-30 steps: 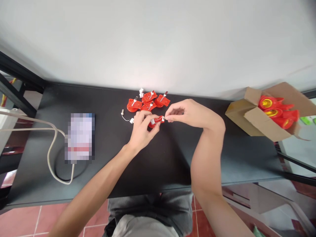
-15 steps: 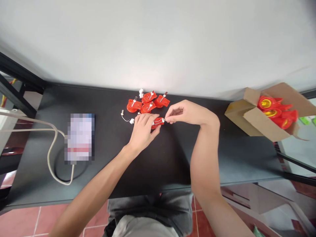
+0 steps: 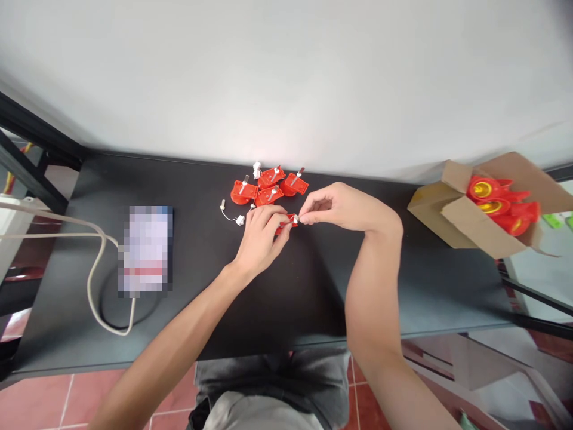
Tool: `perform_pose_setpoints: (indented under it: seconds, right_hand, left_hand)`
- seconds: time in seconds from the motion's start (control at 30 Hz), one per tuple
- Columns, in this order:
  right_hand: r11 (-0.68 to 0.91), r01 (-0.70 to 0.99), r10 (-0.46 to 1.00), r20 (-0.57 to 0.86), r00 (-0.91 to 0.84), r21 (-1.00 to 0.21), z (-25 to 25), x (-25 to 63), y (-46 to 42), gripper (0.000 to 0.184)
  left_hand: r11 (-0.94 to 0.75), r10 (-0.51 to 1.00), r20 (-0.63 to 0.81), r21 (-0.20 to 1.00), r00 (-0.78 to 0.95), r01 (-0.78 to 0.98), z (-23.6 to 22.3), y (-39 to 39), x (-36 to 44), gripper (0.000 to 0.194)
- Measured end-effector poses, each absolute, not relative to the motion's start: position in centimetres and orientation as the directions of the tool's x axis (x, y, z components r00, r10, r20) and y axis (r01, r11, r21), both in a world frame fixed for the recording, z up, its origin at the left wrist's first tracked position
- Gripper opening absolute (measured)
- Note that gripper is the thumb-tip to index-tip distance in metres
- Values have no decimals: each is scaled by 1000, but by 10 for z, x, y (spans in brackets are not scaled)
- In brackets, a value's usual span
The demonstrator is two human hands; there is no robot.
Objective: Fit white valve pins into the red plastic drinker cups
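Note:
My left hand [image 3: 262,230] grips a small red plastic piece [image 3: 286,224], and its fingers hide most of it. My right hand [image 3: 326,206] pinches a tiny white fitting [image 3: 295,220] at that piece's right end between thumb and forefinger. Just above my hands lie several similar red pieces [image 3: 269,194] with metal pins, close together on the black table [image 3: 286,298]. To the left of my left hand, a small white connector [image 3: 240,220] lies on the table, joined by a thin wire to a white plug [image 3: 222,206].
A cardboard box [image 3: 461,215] at the table's right end holds red and yellow parts [image 3: 492,203]. A pixelated flat item [image 3: 145,251] and a beige cable [image 3: 96,269] lie on the left. A white wall borders the table's far edge.
My left fingers now cover more of the red piece. My right wrist has shifted slightly to the right, and my fingertips stay together at the white fitting.

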State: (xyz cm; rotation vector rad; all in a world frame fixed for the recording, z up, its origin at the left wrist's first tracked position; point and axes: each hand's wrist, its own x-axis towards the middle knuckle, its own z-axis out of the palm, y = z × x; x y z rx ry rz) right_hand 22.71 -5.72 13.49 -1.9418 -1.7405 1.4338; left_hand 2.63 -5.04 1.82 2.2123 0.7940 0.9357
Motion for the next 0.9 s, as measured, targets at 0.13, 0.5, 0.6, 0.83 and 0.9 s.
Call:
perform_pose_setpoints:
  seconds: [0.13,0.5,0.6,0.83,0.9]
  right_hand:
    - [-295,681,847,-513,-139,-670,136,224,-56,16]
    - [-324,631,818,-543,-186,-704,129,231,-56,15]
    - [-326,631,818,-545,-185,-704,129,230,-55,15]
    - [-301,666,830,-531,-169,-682,134,225,-56,12]
    - [-293,675,833,-527,-167,-677,135,224,-56,13]
  left_hand:
    - [-631,709,397,726,583,274,18,-50,27,8]
    - [-647,675,335,696,658,310,15,-51,26,27]
    - [-653,673,333,687,661,319,15,-51,27,26]
    - [-665,664,336,674,668,322,16,-51,27,18]
    - [-657,666,341,690,663,304,17,-51,27,21]
